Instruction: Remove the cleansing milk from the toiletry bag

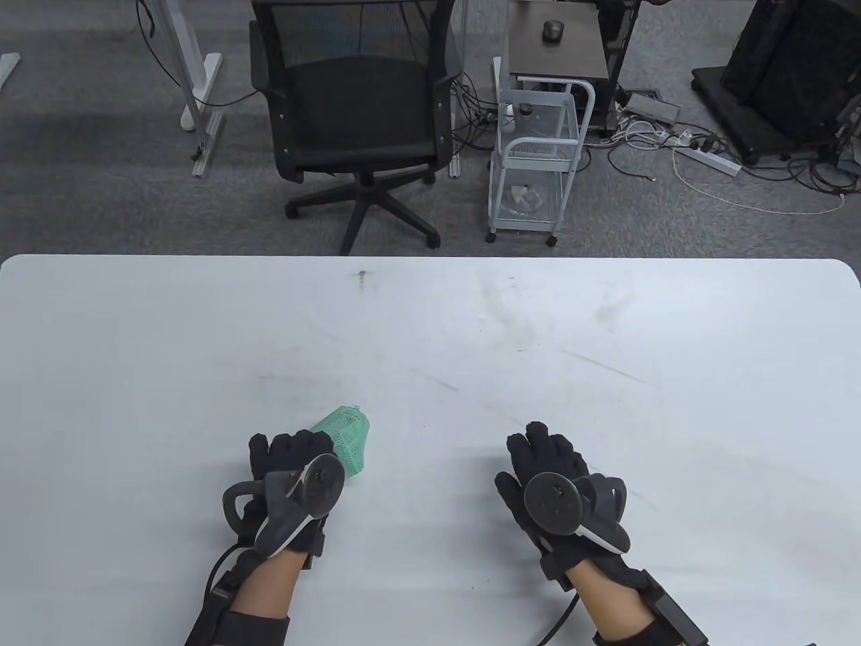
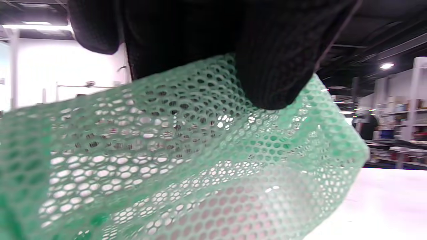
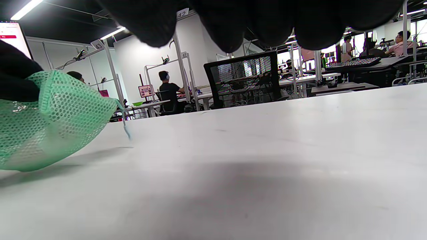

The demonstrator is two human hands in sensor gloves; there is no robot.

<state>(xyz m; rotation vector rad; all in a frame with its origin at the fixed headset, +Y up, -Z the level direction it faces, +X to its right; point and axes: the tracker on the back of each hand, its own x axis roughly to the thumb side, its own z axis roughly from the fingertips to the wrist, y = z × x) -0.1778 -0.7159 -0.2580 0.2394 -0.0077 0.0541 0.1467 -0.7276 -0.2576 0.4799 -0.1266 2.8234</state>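
A green mesh toiletry bag (image 1: 344, 437) lies on the white table near the front, left of the middle. My left hand (image 1: 290, 459) grips its near end; the fingers (image 2: 267, 66) press on the mesh (image 2: 186, 160) in the left wrist view. A pale pinkish shape shows through the mesh low in that view; I cannot tell what it is. My right hand (image 1: 546, 449) rests over the table, fingers stretched out, holding nothing, well to the right of the bag. The bag also shows at the left of the right wrist view (image 3: 56, 123), lifted slightly at its far end.
The white table (image 1: 430, 323) spreads wide beyond and beside both hands. Past its far edge stand a black office chair (image 1: 356, 114) and a white wire cart (image 1: 535, 155) on the carpet.
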